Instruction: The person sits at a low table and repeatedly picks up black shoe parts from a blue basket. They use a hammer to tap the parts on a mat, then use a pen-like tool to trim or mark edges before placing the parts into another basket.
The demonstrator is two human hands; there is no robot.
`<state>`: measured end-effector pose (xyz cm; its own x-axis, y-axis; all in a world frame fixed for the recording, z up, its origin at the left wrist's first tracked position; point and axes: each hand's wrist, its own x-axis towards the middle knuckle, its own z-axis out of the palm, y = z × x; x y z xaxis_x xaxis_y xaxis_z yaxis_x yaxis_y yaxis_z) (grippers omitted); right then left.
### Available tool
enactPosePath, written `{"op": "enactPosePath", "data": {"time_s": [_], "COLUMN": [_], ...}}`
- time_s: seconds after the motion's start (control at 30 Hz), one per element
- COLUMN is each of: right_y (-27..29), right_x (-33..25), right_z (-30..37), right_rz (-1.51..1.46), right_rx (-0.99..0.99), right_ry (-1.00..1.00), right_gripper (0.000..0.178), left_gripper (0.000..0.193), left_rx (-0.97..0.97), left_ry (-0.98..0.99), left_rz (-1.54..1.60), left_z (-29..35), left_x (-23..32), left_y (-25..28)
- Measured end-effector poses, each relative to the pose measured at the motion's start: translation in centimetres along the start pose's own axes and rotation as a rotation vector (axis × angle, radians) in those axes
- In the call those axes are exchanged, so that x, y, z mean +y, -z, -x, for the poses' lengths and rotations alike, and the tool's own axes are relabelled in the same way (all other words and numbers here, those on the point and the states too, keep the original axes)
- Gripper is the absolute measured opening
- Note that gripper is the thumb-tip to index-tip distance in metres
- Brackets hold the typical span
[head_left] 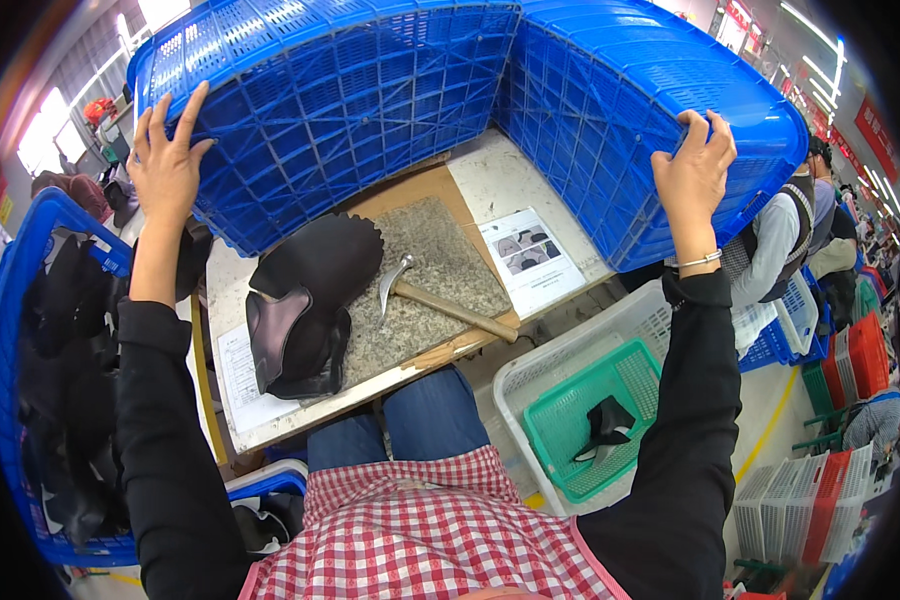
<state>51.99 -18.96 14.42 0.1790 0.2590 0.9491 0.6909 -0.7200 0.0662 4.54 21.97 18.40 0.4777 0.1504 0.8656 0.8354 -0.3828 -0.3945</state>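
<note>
My left hand (pixel 168 158) is raised at the left end of a blue plastic crate (pixel 340 125), fingers spread and stretched upward against its corner. At the right, my right hand (pixel 697 170) rests with parted, slightly bent fingers on the edge of a second blue crate (pixel 590 130). Both crates stand tipped on their sides, meeting at the back of the worktable (pixel 485 165). Between my arms, a hammer (pixel 450 308) with a wooden handle lies on a grey stone slab (pixel 425 235). Black shoe-upper pieces (pixel 315 290) are piled beside it.
Printed sheets lie at the table's right (pixel 532 258) and left (pixel 245 375). A blue basket (pixel 15 330) of black pieces stands left. On the right, a white crate (pixel 515 385) holds a green basket (pixel 560 485) with a black piece inside. Another person (pixel 775 240) is beyond the right crate.
</note>
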Motion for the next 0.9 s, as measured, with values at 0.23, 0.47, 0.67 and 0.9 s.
{"op": "enactPosePath", "data": {"time_s": [0.23, 0.47, 0.67, 0.9], "right_y": [-0.6, -0.9, -1.8, -5.7], "right_x": [-0.3, 0.7, 2.0, 1.7], "right_z": [-0.2, 3.1, 14.9, 25.3], "right_rz": [0.025, -0.139, -0.53, -1.62], "right_rx": [-0.007, 0.13, 0.046, -0.193], "right_ry": [-0.088, 0.041, -0.521, -1.996], "right_gripper": [0.059, 0.065, 0.07, 0.078], "left_gripper": [0.088, 0.081, 0.089, 0.082], "left_rx": [-0.146, -0.064, -0.228, -0.645], "left_ry": [0.091, 0.063, -0.029, -0.043], "left_rz": [0.009, 0.062, 0.466, 0.81], "left_z": [0.1, 1.8, 8.1, 13.1], "left_x": [-5.6, -5.2, 2.0, 7.6], "left_y": [-4.5, -5.6, -1.0, 8.8]}}
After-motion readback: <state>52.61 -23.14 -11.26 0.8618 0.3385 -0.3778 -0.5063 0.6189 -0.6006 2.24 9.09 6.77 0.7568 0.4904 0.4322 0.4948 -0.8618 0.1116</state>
